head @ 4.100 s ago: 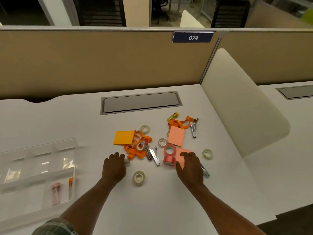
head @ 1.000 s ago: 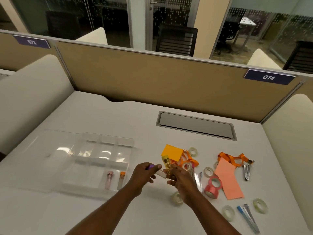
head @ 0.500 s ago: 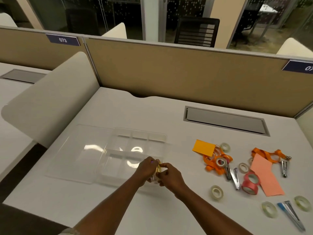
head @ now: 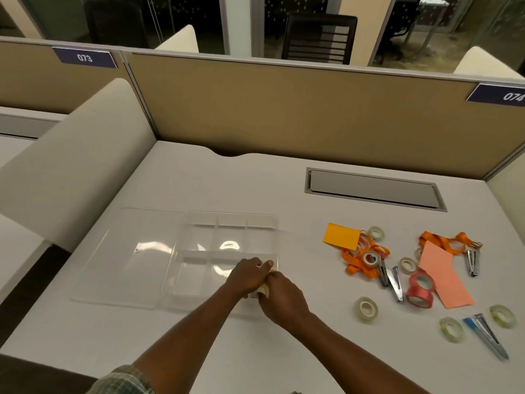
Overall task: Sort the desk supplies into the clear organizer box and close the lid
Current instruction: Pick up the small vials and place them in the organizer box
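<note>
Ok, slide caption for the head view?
Left hand and right hand meet at the near-right corner of the open clear organizer box, a small pale item between them; loose supplies lie right.

Left hand (head: 246, 275), right hand (head: 284, 301), seemingly over box (head: 230, 215)

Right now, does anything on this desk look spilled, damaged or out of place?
Nothing looks spilled or damaged. Only one orange lanyard lies tangled, with a tape roll sitting on it, right of the clear organizer box.
</note>
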The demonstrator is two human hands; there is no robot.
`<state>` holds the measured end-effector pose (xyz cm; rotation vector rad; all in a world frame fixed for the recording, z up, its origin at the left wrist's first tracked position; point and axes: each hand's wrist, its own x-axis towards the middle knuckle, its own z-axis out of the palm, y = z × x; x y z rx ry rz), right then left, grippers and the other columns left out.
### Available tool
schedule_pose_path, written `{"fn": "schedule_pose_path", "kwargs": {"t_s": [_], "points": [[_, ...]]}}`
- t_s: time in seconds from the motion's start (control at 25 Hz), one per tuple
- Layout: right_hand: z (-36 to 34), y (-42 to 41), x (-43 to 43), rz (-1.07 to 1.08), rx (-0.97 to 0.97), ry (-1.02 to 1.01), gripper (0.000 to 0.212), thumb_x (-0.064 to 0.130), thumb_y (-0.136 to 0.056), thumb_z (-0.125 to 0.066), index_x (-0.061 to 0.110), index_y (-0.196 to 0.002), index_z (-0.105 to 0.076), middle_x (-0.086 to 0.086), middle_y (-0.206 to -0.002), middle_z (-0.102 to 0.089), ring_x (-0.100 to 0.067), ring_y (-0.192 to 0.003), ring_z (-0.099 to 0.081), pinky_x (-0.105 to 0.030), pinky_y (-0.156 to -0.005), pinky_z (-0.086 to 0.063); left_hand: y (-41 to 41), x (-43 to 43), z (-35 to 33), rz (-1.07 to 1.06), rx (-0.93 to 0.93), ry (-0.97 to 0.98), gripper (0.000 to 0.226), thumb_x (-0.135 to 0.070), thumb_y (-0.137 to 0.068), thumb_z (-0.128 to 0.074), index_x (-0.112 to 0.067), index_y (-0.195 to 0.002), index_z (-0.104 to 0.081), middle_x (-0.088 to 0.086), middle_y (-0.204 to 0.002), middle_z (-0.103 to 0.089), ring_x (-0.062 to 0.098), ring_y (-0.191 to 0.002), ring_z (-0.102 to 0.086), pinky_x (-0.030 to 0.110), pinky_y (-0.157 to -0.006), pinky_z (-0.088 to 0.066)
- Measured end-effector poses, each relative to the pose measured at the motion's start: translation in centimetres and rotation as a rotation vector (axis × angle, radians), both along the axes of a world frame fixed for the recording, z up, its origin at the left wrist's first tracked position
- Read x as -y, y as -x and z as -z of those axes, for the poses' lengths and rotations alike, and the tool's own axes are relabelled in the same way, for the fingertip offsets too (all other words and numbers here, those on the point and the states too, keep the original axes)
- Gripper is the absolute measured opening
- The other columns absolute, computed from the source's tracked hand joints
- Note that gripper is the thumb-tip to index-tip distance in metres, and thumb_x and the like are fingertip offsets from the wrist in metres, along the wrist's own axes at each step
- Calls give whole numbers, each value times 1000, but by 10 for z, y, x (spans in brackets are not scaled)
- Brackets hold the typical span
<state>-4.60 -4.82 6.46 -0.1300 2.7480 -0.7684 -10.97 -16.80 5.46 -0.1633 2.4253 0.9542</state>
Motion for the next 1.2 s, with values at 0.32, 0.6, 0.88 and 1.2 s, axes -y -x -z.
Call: {"fn": "schedule_pose_path", "kwargs": {"t_s": [0.32, 0.6, 0.88, 1.2], "points": [[14, -15, -26, 14, -8, -126, 36, 36, -91, -60, 27, -125, -53, -4, -118, -56, -25, -103, -60, -35, -81, -51, 5, -2, 6, 7, -314, 247, 30, -42, -93, -53, -16, -95, -70, 4, -98, -66, 19, -86, -65, 28, -71, -47], [20, -25, -37, -36, -43, -80, 29, 31, -93, -60, 28, -121, -54, 3, -116, -66, -19, -99, -63, -29, -80, -49, -11, -8, 16, 239, -221, 314, 16, -25, -85, -66, -14, -96, -66, 4, -93, -72, 16, -75, -62, 25, -65, -47], [20, -28, -53, -33, -22, -93, 25, 24, -96, -56, 25, -122, -58, 1, -116, -68, -19, -97, -64, -27, -82, -50, -30, -25, 28, 280, -272, 339, 26, -21, -89, -64, -16, -114, -61, 4, -104, -71, 21, -87, -67, 31, -77, -55], [18, -31, -67, -41, -31, -78, 22, 22, -95, -58, 25, -117, -61, 2, -114, -69, -18, -98, -64, -26, -79, -49, -26, -32, 17, 151, -431, 373, 22, -11, -88, -59, -15, -110, -60, 5, -107, -61, 18, -85, -61, 24, -67, -46]]}}
